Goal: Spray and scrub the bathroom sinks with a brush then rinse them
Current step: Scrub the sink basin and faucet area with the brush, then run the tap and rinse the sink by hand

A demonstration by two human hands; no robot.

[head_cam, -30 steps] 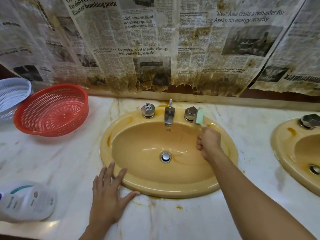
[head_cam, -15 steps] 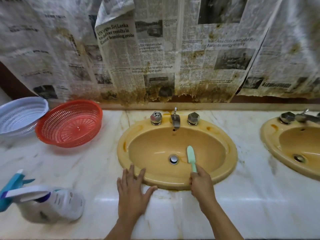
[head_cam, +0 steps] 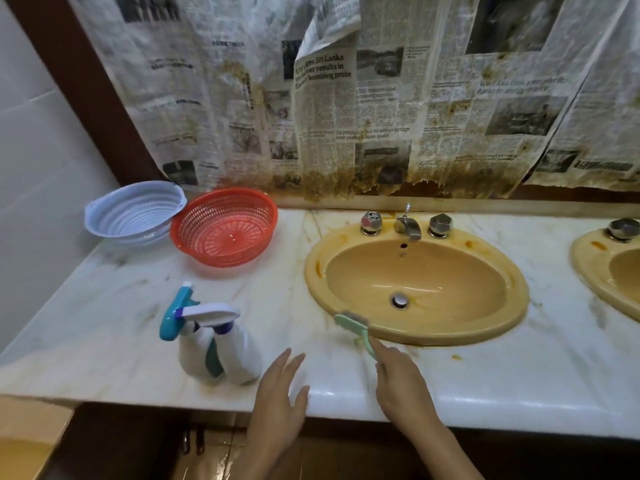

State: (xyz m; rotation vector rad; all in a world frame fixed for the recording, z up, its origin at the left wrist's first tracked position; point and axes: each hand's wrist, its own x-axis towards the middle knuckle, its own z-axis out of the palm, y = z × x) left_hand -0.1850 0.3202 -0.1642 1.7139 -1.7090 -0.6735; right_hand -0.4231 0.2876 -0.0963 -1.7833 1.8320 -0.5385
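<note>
I am watching the right hand (head_cam: 401, 386) gripping the green brush (head_cam: 353, 325), with the brush head lying at the near-left rim of the yellow sink (head_cam: 450, 336). The left hand (head_cam: 280, 400) is hovering open, fingers straight, just right of the spray bottle (head_cam: 221, 355). I am judging the scrubbing unfinished: orange stains are showing on the rim and round the drain (head_cam: 399, 301), no water is running from the faucet (head_cam: 408, 227), and the second sink (head_cam: 588, 261), far right, is looking stained too.

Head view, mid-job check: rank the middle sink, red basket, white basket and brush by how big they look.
1. middle sink
2. red basket and white basket: too alike to rank
3. brush, smallest, though its handle is partly hidden in the right hand
</note>
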